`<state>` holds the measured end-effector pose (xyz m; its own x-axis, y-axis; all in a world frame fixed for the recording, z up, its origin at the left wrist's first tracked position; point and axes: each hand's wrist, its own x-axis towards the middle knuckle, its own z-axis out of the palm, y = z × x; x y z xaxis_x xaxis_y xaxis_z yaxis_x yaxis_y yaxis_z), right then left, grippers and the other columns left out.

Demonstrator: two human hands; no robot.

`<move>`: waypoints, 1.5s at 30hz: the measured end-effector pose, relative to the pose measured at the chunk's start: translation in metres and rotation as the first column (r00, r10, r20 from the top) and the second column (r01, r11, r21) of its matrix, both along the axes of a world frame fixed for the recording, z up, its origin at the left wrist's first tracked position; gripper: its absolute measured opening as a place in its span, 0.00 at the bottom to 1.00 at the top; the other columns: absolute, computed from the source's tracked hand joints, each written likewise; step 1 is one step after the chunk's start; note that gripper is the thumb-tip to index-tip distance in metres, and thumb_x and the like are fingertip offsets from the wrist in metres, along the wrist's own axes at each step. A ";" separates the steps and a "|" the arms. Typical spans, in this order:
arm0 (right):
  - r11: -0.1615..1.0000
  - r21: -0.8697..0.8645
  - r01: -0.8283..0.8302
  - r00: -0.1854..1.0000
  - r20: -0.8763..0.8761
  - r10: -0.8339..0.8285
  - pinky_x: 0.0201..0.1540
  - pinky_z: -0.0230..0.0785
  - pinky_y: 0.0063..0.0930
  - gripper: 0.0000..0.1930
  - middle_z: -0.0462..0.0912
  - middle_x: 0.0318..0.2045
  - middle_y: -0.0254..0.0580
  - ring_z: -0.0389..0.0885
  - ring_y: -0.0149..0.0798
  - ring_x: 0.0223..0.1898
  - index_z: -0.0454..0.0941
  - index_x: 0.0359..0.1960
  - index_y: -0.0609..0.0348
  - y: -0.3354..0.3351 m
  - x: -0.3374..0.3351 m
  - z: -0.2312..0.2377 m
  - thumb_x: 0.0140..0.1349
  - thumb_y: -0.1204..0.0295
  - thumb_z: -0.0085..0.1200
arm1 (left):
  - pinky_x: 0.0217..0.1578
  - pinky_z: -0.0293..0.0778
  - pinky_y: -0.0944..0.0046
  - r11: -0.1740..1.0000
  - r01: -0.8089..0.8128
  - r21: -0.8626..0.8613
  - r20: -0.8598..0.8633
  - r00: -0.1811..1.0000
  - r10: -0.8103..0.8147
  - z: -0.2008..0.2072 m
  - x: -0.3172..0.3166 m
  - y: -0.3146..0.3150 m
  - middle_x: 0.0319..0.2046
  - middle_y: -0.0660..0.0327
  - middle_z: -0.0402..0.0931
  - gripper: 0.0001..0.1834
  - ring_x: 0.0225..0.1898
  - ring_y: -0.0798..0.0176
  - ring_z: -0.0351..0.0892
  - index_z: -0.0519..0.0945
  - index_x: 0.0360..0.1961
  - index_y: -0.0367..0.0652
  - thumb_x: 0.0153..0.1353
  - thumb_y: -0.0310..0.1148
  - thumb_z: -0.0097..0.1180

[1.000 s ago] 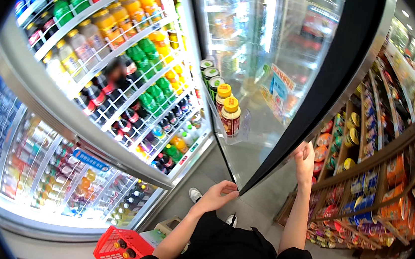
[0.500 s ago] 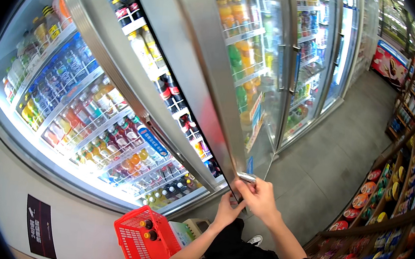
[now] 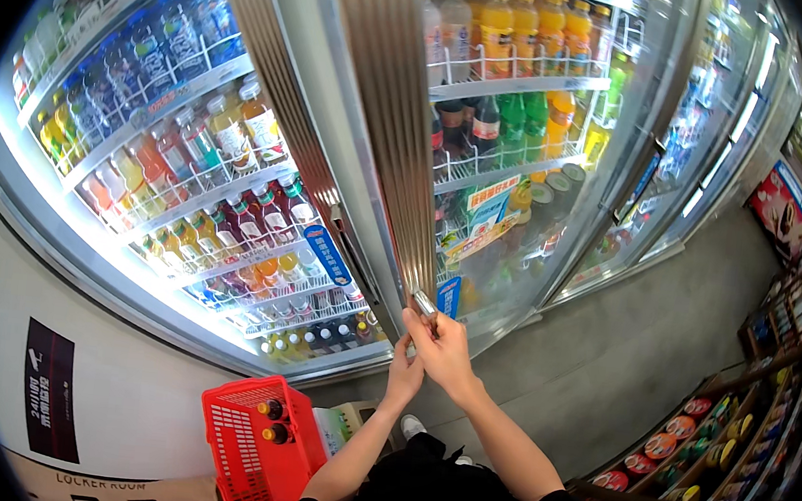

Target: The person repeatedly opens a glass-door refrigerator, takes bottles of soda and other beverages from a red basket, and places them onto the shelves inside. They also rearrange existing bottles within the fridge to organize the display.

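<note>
In the middle stands a glass cooler door [image 3: 394, 76] with a ribbed metal frame, almost flush with its cabinet. My right hand [image 3: 447, 354] is closed round the short metal handle [image 3: 425, 301] low on this door. Just left of it and partly behind it, my left hand [image 3: 402, 376] has its bent fingers against the lower door edge. Some of those fingertips are hidden by the right hand. Through the glass show shelves of orange juice bottles [image 3: 496, 33], green bottles [image 3: 535, 117] and dark bottles [image 3: 486, 128].
A red shopping basket [image 3: 301, 434] with two dark, orange-capped bottles [image 3: 275, 434] stands at lower left. Left of my door is another lit drinks cooler [image 3: 205, 183]. More cooler doors [image 3: 690, 153] line the far right. Snack shelves [image 3: 682, 437] flank the grey floor [image 3: 597, 318].
The cooler door has swung left toward its cabinet, narrowing the gap beside it. Both my hands have moved left and slightly up with it. The view has shifted a little.
</note>
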<state>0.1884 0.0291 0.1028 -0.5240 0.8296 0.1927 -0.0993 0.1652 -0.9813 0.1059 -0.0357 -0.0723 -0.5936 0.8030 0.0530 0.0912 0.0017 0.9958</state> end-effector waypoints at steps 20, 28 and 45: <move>0.995 0.011 -0.095 0.995 -0.029 0.096 0.22 0.53 0.17 0.15 0.65 0.19 0.23 0.60 0.17 0.22 0.67 0.24 0.56 0.070 -0.130 -0.028 0.67 0.67 0.59 | 0.53 0.69 0.62 0.977 -0.112 -0.179 0.421 0.889 0.179 -0.009 -0.086 0.060 0.58 0.54 0.73 0.37 0.54 0.58 0.75 0.64 0.66 0.36 0.71 0.58 0.43; 0.979 -0.054 -0.198 0.979 -0.062 0.194 0.23 0.51 0.20 0.18 0.62 0.18 0.24 0.57 0.20 0.22 0.64 0.22 0.57 0.090 -0.149 -0.030 0.66 0.68 0.58 | 0.52 0.67 0.65 0.983 -0.183 -0.014 0.449 0.877 0.170 -0.007 -0.087 0.081 0.58 0.59 0.71 0.31 0.55 0.65 0.70 0.63 0.68 0.40 0.72 0.48 0.45; 0.553 0.446 -0.704 0.575 -0.101 0.812 0.26 0.67 0.28 0.05 0.76 0.22 0.39 0.75 0.36 0.22 0.75 0.30 0.62 0.035 -0.121 -0.032 0.58 0.78 0.60 | 0.40 0.77 0.65 0.872 -0.390 -0.295 0.448 0.750 0.487 0.051 -0.048 -0.052 0.47 0.62 0.79 0.26 0.49 0.67 0.78 0.78 0.52 0.40 0.66 0.52 0.55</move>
